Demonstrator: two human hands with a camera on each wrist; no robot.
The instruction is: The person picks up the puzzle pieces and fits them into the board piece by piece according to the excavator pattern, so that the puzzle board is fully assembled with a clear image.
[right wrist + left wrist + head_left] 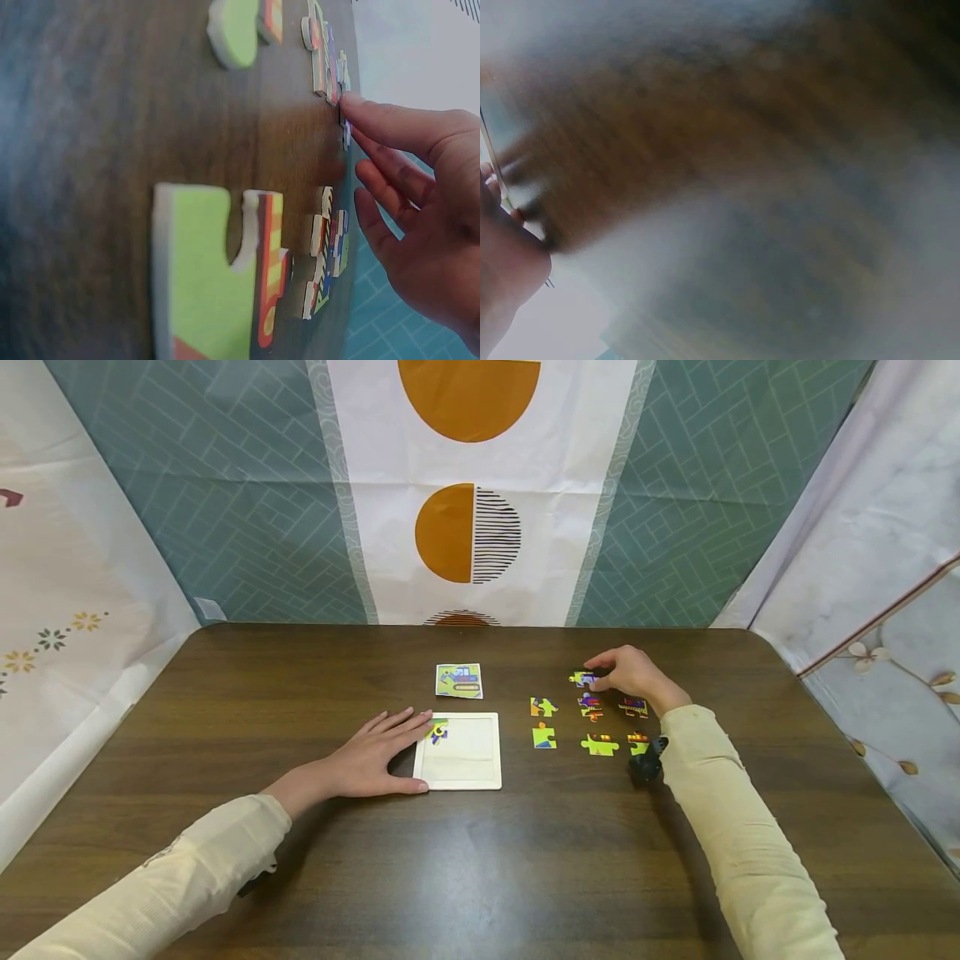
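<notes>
- The left hand (pixel 378 756) lies flat beside the pale square tray (pixel 468 764), its fingers straight and spread, clamped on nothing; the forefinger reaches over the left rim and the thumb touches the near left corner. I take this as a steadying touch, keeping the tray from sliding.
- Inside the tray, in the far left corner, sits one corner piece (pixel 439 732), just beside those fingertips.
- The right hand (pixel 633 675) stretches to the far row of loose pieces, with thumb and forefinger at a purple-and-green piece (pixel 581 678). The right wrist view shows the thumb touching it, but I cannot tell whether the fingers are clamped on it or only about to be.
- The other loose pieces lie on the worktop (pixel 450 868) to the right of the tray: an orange-and-green piece (pixel 543 707), a plain green piece (pixel 543 737), a purple-and-orange piece (pixel 589 705), a striped piece (pixel 633 707), and more about them. They lie flat with small gaps between, probably so each is easy to see and lift singly.
- The picture card (pixel 459 681) lies beyond the tray, apart from it and showing a vehicle; presumably it sits there for a quick glance.
- The left wrist view is too blurred to add much.
</notes>
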